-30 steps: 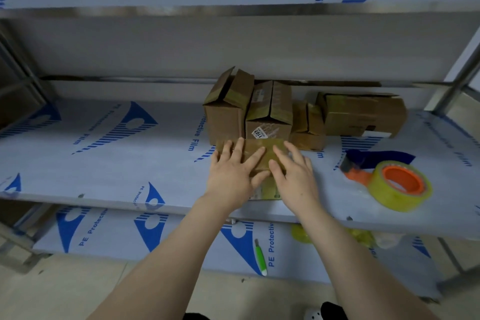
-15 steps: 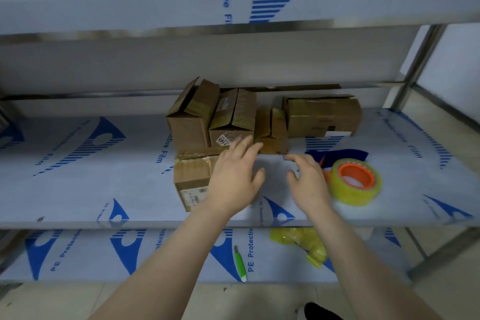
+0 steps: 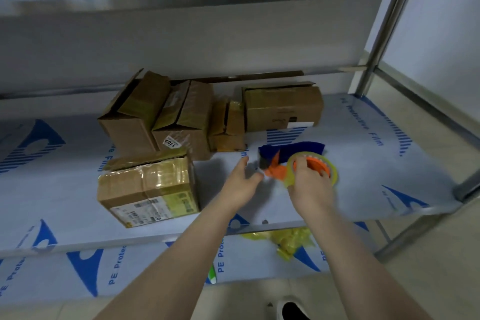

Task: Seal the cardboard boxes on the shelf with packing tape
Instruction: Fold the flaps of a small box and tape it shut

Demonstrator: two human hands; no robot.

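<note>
Fingers (image 3: 301, 165) of my right hand (image 3: 311, 189) curl round the tape roll (image 3: 334, 175); my left hand (image 3: 241, 182) hangs relaxed and empty beside its blue-and-orange holder (image 3: 271, 160). Blur hides how firm that hold is, so the roll may slip, or loose tape may stick to itself. The nearest box (image 3: 148, 187) sits on the shelf (image 3: 376, 169), left of both hands, untouched.

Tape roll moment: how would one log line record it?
right hand: grips tape roll | left hand: open, empty | front box: flaps closed
</note>
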